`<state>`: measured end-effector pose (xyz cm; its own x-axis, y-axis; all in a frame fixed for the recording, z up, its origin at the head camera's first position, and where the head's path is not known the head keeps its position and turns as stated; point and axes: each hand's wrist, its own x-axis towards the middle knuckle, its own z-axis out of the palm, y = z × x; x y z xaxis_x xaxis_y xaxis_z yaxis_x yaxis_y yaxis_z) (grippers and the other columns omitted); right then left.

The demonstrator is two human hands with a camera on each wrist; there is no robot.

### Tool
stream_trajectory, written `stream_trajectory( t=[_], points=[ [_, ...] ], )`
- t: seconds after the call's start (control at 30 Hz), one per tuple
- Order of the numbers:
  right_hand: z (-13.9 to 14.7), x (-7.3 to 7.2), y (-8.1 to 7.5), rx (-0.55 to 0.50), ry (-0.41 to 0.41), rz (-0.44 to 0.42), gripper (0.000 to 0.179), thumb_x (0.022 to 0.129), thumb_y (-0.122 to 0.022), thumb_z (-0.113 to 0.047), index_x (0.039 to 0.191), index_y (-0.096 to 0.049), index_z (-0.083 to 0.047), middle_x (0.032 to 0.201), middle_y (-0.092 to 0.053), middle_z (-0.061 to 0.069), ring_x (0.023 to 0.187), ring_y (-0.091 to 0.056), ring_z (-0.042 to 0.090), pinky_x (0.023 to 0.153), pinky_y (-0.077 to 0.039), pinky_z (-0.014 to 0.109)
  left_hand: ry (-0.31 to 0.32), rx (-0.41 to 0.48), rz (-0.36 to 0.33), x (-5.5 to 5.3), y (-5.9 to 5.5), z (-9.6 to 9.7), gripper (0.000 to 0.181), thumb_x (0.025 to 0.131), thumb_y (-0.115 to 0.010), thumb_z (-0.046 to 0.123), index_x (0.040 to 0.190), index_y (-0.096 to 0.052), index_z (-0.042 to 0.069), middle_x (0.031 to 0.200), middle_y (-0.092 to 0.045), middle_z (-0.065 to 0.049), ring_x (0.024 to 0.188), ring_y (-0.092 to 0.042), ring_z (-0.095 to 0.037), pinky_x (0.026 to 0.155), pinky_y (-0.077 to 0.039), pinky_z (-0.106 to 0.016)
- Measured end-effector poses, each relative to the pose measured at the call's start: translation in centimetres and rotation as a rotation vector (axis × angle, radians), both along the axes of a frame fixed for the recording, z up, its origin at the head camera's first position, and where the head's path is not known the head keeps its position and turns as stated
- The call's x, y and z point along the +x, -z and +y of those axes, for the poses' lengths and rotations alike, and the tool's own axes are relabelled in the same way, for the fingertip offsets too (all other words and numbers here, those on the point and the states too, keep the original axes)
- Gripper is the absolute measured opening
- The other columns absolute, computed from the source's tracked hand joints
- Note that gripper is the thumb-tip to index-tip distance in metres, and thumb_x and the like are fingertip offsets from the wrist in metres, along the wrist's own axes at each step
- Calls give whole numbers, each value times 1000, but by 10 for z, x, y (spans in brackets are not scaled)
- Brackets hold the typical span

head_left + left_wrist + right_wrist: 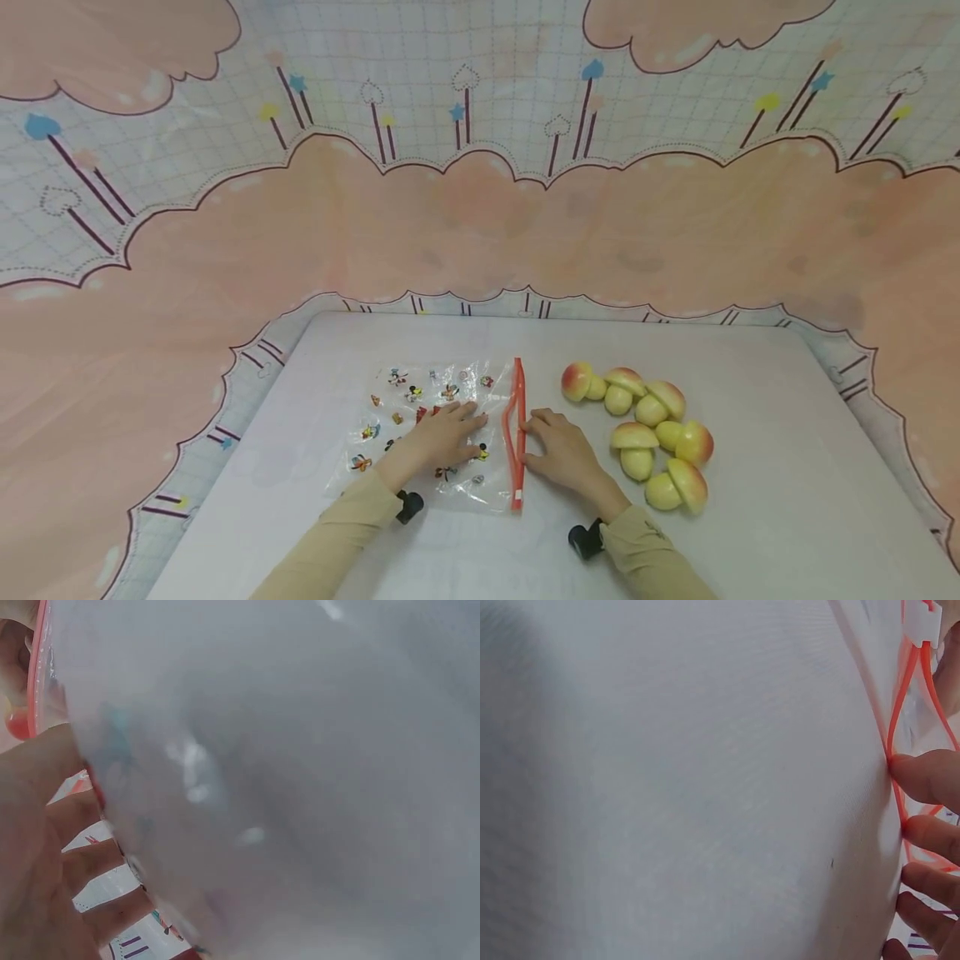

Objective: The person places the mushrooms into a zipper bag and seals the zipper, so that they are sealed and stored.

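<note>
Left hand (pixel 442 437) lies fingers-apart on the zip bag (pixel 405 412), I'd guess pinning it flat, while the right hand (pixel 562 450), fingers also spread, touches its red edge (pixel 521 442), mushrooms (pixel 651 408) right of those fingers.

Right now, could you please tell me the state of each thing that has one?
Clear printed bag: lying flat on the table.
Red zip strip: open, its two edges parted.
White slider: at the strip's near end.
Six mushroom-shaped pieces: lying outside the bag, to its right.
Left hand: resting on the bag, fingers spread.
Right hand: fingers touching the zip edge.
</note>
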<state>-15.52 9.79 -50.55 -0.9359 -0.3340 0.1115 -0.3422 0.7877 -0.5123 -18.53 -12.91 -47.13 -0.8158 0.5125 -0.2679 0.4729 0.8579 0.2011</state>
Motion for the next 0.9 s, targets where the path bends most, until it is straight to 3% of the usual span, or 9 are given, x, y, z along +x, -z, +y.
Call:
stream_trajectory(
  t=[0.13,0.23,0.37,0.53,0.67,0.9],
  points=[
    [0,0,-2,20,13,21,40,78,-73,-24,114,-66,-7,125,-60,12,114,-56,33,92,-47,51,-11,25,21,-4,-2,6,47,94,-54,42,133,-58,17,145,-49,-9,133,-44,-38,102,-42,-57],
    [-1,0,-2,29,30,43,37,77,-72,-24,110,-67,-7,123,-61,12,111,-57,32,90,-48,49,-18,19,61,-7,-5,14,41,92,-58,44,121,-65,16,126,-60,-6,112,-58,-32,87,-51,-49],
    [-2,1,-2,21,23,53,39,75,-73,-24,109,-67,-6,121,-61,13,110,-58,33,88,-48,50,-5,-46,119,-10,-6,23,36,82,-71,41,107,-68,15,108,-59,-4,94,-57,-23,74,-50,-41],
    [-2,2,-4,6,-8,96,42,74,-73,-26,109,-66,-4,118,-61,14,106,-58,34,85,-48,50,31,-105,193,-7,-5,29,39,78,-76,38,106,-69,12,135,-53,-11,119,-53,-28,93,-49,-48],
    [-2,3,-6,9,-14,118,44,73,-75,-27,110,-66,-3,117,-61,15,104,-58,34,84,-49,50,61,-123,208,-4,-5,29,43,81,-74,36,114,-68,9,148,-45,-7,132,-45,-27,104,-42,-54],
    [-4,1,-1,44,6,56,47,75,-76,-27,114,-66,-5,122,-60,13,110,-57,34,89,-48,49,75,-77,158,0,-3,27,46,86,-69,29,126,-61,6,150,-42,-6,132,-46,-25,101,-46,-44]
  ],
)
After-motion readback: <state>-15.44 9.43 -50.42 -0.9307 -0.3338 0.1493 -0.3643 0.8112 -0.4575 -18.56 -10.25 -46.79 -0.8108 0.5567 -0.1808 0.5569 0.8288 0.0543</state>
